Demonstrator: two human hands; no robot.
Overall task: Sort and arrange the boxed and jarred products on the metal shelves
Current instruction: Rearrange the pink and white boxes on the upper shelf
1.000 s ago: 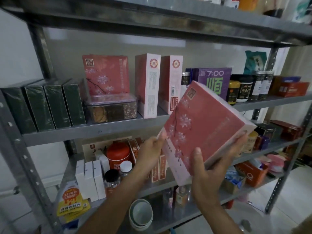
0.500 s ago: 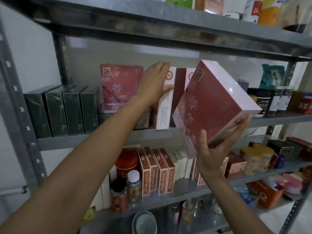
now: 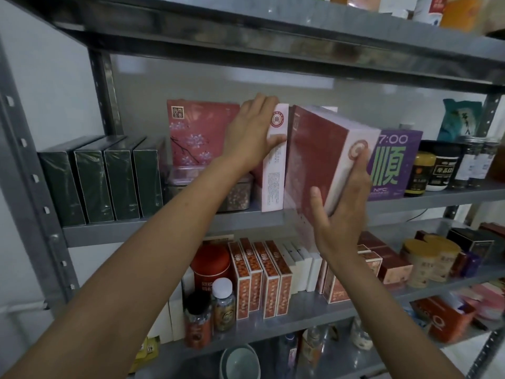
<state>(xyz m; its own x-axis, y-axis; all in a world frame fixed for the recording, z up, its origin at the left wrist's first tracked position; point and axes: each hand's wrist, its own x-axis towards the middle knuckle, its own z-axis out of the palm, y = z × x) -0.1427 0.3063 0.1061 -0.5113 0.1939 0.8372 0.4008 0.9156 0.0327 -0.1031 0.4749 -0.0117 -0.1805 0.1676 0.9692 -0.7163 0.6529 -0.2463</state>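
Left hand (image 3: 254, 132) is up on the middle shelf (image 3: 136, 233), fingers curled over the top of the narrow white-and-red box (image 3: 274, 170), thumb on its near face, so it grips that box. The box stands upright at the shelf's front edge. Right hand (image 3: 344, 212) holds the big dark-red box (image 3: 311, 160): fingers run straight up its white spine, thumb presses the red face, the box clamped between them. This box sits just right of the narrow one, with the purple box (image 3: 393, 162) to its right. It is tilted a little, and its lower near corner is blurred and hangs past the shelf lip. Can't tell if it rests on the shelf or touches the narrow box. Left of the left hand a pink blossom box (image 3: 202, 132) stands far back, with a clear tub (image 3: 236, 192) in front of it. Four dark green boxes (image 3: 101, 176) stand in a row at the far left. Jars (image 3: 444, 170) are right of the purple box. On the lower shelf (image 3: 314, 313) are a red tin (image 3: 210, 266), orange-patterned boxes (image 3: 259, 280), white boxes (image 3: 300, 266) and two bottles (image 3: 224, 305) near the front. Stacked bowls (image 3: 239, 363) sit on the level below.
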